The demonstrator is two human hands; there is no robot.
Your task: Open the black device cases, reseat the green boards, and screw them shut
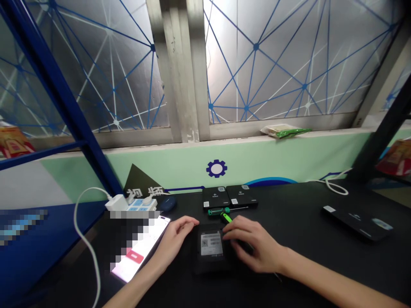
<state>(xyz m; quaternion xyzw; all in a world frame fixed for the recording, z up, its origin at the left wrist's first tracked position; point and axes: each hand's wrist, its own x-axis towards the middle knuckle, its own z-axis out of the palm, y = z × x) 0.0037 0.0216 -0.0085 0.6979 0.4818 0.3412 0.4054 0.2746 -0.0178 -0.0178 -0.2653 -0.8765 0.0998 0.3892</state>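
A small black box with a white label (211,248) lies flat on the black table (305,239), right in front of me. My left hand (175,241) rests on its left edge, fingers stretched along the top corner, holding nothing. My right hand (253,246) lies on the box's right side, fingers curled down on its edge. A green-handled screwdriver (226,217) lies just beyond my right fingertips. A second green screwdriver (220,211) lies behind it.
A lit phone (141,252) lies left of my left hand. Behind it are a white power strip (131,203) with a cable and a dark mouse (168,203). Two black boxes (229,196) sit at the back, another black device (356,222) at the right.
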